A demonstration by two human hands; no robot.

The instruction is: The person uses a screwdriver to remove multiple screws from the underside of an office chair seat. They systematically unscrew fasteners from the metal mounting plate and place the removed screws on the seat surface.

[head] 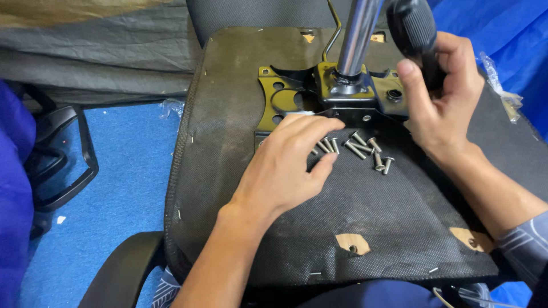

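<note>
Silver screws [357, 149] lie loose on the upturned chair seat [228, 114]. The left hand [288, 165] reaches over them, fingers half-curled, empty. The right hand [442, 97] grips a black tool handle [416, 34].

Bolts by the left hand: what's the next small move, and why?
Probably pinch one bolt from the loose bolts: the left hand rests over them, empty, while the right hand grips the black tool handle beside the mounting plate.
</note>
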